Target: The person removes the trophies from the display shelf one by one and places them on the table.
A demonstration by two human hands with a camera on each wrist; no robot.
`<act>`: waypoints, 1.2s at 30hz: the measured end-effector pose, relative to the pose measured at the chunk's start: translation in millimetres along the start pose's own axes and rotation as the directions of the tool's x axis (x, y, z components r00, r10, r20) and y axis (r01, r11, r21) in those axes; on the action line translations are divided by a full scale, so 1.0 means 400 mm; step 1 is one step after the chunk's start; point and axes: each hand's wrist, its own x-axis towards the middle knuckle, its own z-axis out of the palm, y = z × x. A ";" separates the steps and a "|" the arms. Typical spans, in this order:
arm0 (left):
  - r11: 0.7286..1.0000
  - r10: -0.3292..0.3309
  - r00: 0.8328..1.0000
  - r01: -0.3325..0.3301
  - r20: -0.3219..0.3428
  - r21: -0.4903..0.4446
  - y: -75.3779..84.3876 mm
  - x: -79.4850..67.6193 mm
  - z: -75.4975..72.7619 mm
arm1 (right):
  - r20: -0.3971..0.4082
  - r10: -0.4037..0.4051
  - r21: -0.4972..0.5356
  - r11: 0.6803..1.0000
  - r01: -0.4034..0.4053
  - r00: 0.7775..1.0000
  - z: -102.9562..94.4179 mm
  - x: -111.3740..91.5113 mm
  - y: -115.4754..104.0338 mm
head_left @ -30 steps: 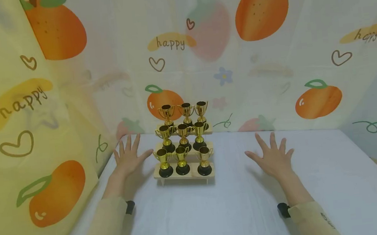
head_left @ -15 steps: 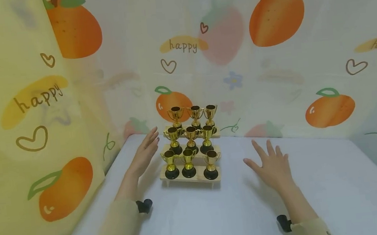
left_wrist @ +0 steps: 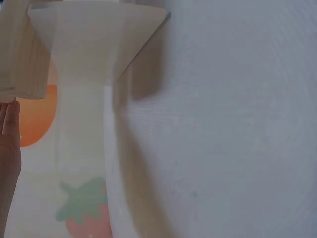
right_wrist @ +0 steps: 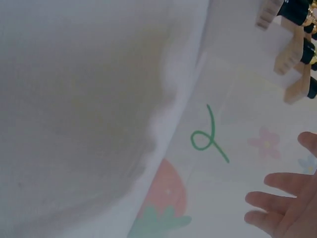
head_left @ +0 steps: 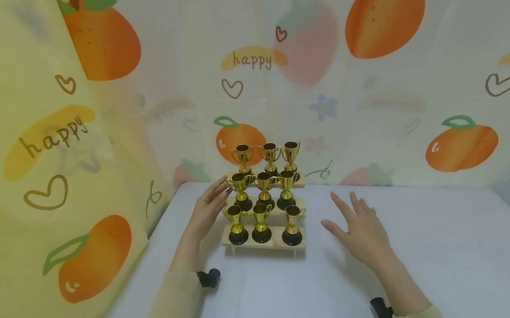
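A three-tier wooden stand [head_left: 263, 245] carries small gold trophy cups on black bases, three per tier, such as the front right trophy [head_left: 293, 225]. My left hand [head_left: 205, 211] is at the stand's left side, fingers extended and partly behind the middle-left trophy [head_left: 241, 191]. In the left wrist view, its fingertips [left_wrist: 15, 110] reach the end of a wooden shelf [left_wrist: 29, 69]. To the right of the stand, my right hand [head_left: 362, 230] hovers over the table, fingers spread and holding nothing. The right wrist view shows its fingers [right_wrist: 277, 201] apart from the shelf ends [right_wrist: 290, 57].
A white cloth covers the table [head_left: 268, 301]. Behind it hangs a fruit-patterned curtain [head_left: 170, 44], and a yellowish curtain panel [head_left: 7, 265] closes off the left side. Each wrist wears a black camera mount, such as the left mount [head_left: 209, 278].
My left hand has moved right, turned edge-on and come up to the stand's left side. My right hand has shifted a little nearer the stand. The head view has swung slightly left.
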 end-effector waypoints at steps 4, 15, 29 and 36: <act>1.000 -0.012 1.000 0.012 -0.012 -0.006 -0.013 -0.001 -0.001 | 0.037 0.014 0.033 0.999 -0.015 0.999 0.005 -0.007 -0.017; 0.999 -0.040 0.999 0.040 -0.030 0.009 -0.044 -0.030 -0.013 | 0.023 0.017 0.125 0.992 -0.020 1.000 0.021 -0.036 -0.048; 1.000 -0.005 1.000 0.004 0.014 0.031 -0.022 0.002 -0.007 | -0.033 -0.008 0.174 0.985 0.014 0.999 0.008 -0.020 -0.067; 0.999 0.016 1.000 -0.017 0.013 0.046 -0.017 0.008 -0.006 | -0.028 0.001 0.195 0.981 0.004 1.000 0.012 -0.018 -0.071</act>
